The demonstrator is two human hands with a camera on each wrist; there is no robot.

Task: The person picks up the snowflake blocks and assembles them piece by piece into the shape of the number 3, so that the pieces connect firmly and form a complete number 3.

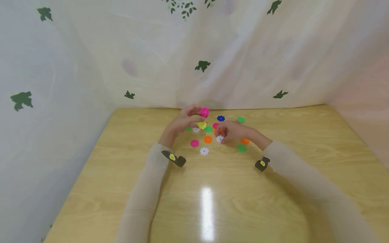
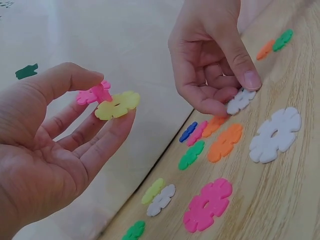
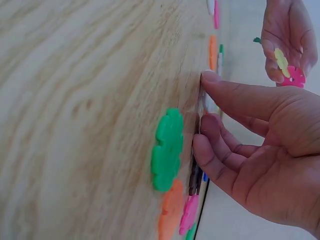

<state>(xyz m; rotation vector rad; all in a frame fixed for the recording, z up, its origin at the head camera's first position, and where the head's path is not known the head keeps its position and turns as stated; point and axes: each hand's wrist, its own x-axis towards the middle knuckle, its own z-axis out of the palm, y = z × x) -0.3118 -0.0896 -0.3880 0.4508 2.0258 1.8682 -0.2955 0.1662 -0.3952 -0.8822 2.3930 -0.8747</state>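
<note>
My left hand point(image 1: 181, 123) is raised over the far part of the table, pinching two plastic flower-shaped discs between thumb and fingers. One is a pink disc point(image 1: 205, 112); the other, a yellow disc point(image 2: 120, 105), sits at an angle against it, and the two look slotted together. To the right, my right hand point(image 1: 232, 131) is low at the tabletop. Its thumb and fingertips pinch a white flower-shaped disc point(image 2: 241, 101) by its edges. In the right wrist view that disc is mostly hidden behind the fingers.
Several more flower discs lie flat around the hands, among them a pink disc point(image 1: 195, 143), an orange disc point(image 1: 208, 139), a white disc point(image 1: 204, 151), a green disc point(image 1: 242, 148) and a blue disc point(image 1: 221, 118). A curtain point(image 1: 164, 77) hangs along the wooden table's point(image 1: 127, 145) far edge.
</note>
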